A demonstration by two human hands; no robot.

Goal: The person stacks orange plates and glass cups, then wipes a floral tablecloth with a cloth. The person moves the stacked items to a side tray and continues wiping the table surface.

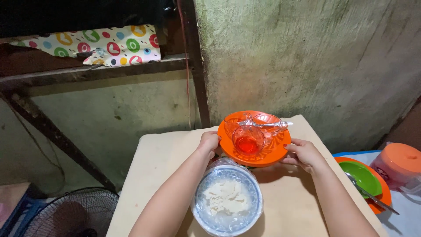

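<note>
- Head view shows me a pale table set against a rough wall, and everything I handle sits over it.
- Next in size is the orange plate, raised above the table's far end with a shadow beneath it. I judge it stiff, light plastic, easy to tip, so the rim on opposite sides is the place to grip.
- My left hand is closed on the plate's left rim, and my right hand is clamped on the right rim, thumb on top; the plate hangs between them, touching both.
- Below the plate, near my left forearm, stands a bowl wrapped in clear film, with pale food inside.
- On the plate ride three glass cups, close together. I reckon them fragile and smooth, likely to slide if the plate tilts, so it wants holding level.
- A clear spoon lies across the far cup.
- Off to the right are a green dish and an orange-lidded jug, well apart from my hands.
</note>
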